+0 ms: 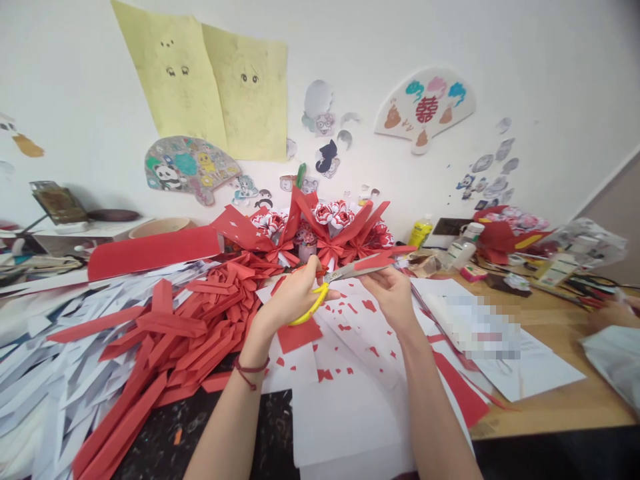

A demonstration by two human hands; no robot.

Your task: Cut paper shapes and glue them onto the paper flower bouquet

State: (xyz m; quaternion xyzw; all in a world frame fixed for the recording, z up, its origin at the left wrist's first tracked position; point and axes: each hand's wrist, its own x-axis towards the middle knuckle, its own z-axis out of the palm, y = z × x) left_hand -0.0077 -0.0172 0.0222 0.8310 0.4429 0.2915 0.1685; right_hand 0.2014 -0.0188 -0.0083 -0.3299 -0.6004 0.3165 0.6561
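My left hand [295, 293], with a dark red cord on its wrist, grips a pair of scissors by the yellow handles [316, 308]. The blades point right and lie against a narrow folded piece of red paper [383, 258]. My right hand [393, 293] pinches that paper from below, partly hiding it. Beneath both hands, small red paper scraps [345, 327] are scattered over white sheets [350, 413]. A larger red paper piece [300, 335] lies below the scissors.
Folded red strips [175, 327] and white strips [100, 360] heap at the left. Red-wrapped paper flower bouquets [333, 217] stand against the wall. A yellow bottle [421, 231] and a white-capped bottle [465, 245] stand behind right. Another person's hand [613, 315] shows at the right edge.
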